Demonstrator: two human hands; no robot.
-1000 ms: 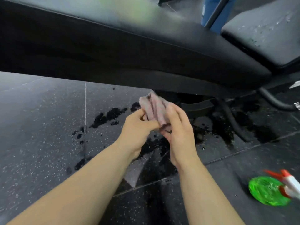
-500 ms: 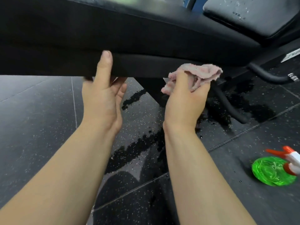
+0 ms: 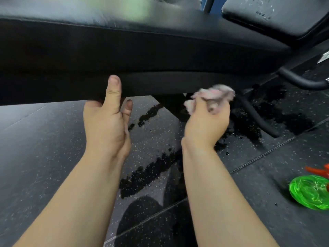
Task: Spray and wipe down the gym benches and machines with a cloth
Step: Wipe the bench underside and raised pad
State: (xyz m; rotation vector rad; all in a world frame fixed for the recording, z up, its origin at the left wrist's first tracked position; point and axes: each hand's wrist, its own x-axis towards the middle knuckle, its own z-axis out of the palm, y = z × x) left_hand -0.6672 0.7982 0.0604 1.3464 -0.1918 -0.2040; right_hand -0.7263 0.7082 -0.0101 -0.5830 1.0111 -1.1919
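Since a second ago the hands have parted: both were working the cloth between them out over the floor, and now each is at the bench.

Speckled black rubber floor (image 3: 44, 148) fills the left of the view. The left hand (image 3: 106, 122) grips the lower edge of the long bench pad (image 3: 160, 56). Its thumb (image 3: 114, 86) lies upright against the pad's side face. The fingers curl underneath, hidden but for one tip showing just right of the thumb.

The pad's long axis runs across the whole view, left to right. Its left end is cut off by the frame and its right end points toward a second seat pad (image 3: 277, 15), which is beaded with droplets.

Dark wet patches (image 3: 151, 173) spread over the floor between and beyond the forearms.

The right hand (image 3: 204, 125) is closed around a bunched pinkish cloth (image 3: 215, 94), held up at the pad's bottom edge. The wad lies roughly crosswise above the knuckles. It is smeared by motion, so its folds and its exact contact with the pad cannot be made out.

A black frame tube (image 3: 256, 118) slants down behind that hand.

At far right a green spray bottle (image 3: 309, 192) stands on the floor, seen from above. Its red trigger head (image 3: 316, 170) points left, and the frame's edge cuts part of it off.
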